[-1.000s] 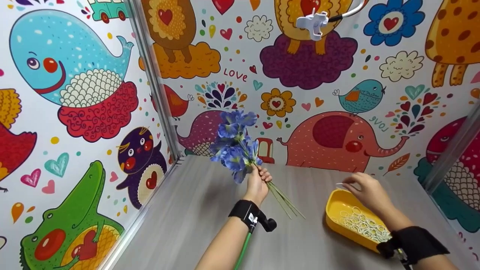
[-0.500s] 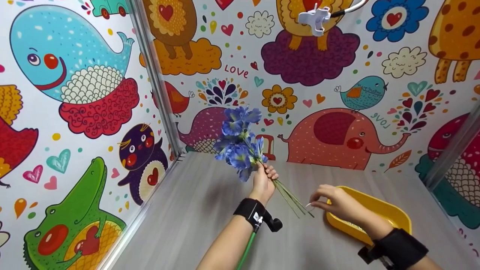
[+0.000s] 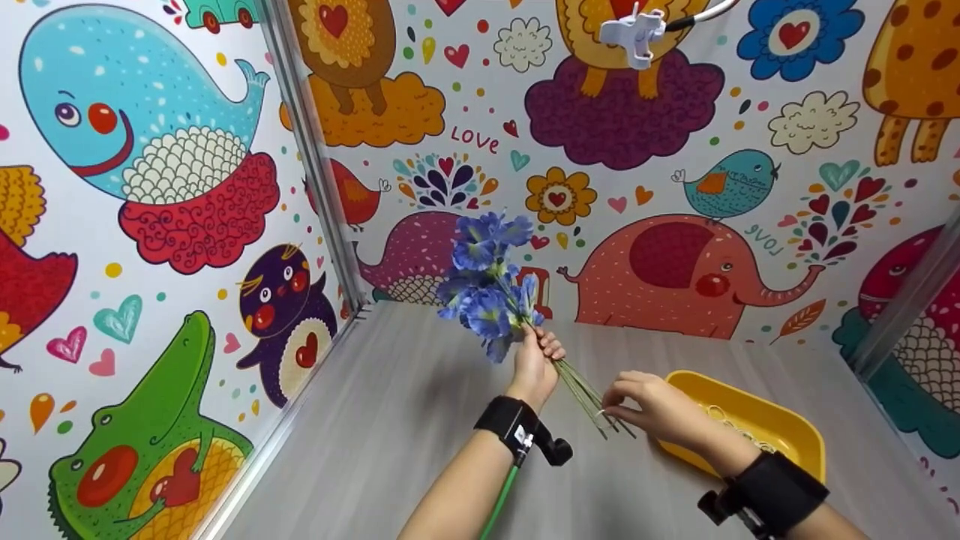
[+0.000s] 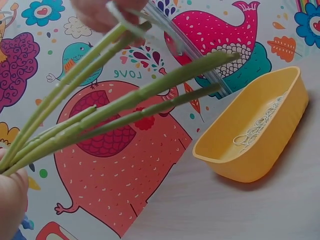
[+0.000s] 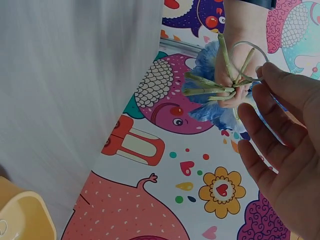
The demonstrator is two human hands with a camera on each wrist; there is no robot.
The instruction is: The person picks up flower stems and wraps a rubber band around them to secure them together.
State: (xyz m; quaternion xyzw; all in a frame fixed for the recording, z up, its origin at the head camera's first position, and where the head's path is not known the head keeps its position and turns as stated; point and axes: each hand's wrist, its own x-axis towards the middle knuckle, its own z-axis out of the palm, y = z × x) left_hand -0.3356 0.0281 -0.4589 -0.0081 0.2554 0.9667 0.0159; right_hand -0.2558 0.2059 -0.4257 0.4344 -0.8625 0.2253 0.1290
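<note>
My left hand grips a bunch of blue artificial flowers by the stems, blooms tilted up and away. The bare green stem ends stick out toward my right hand. Between thumb and forefinger, that hand pinches a thin white rubber band; its other fingers are spread in the right wrist view. The left wrist view has the band at the tips of two stems, seemingly looped over them, while other stem ends lie outside it. That spot is blurred.
Right of the stems, a yellow tub stands on the grey table, with many white rubber bands inside. Cartoon-printed walls rise behind and at the sides. A white clip hangs at the top.
My right hand has moved left from over the tub to the stem ends, carrying the rubber band. My left hand and the flowers have shifted slightly right.
</note>
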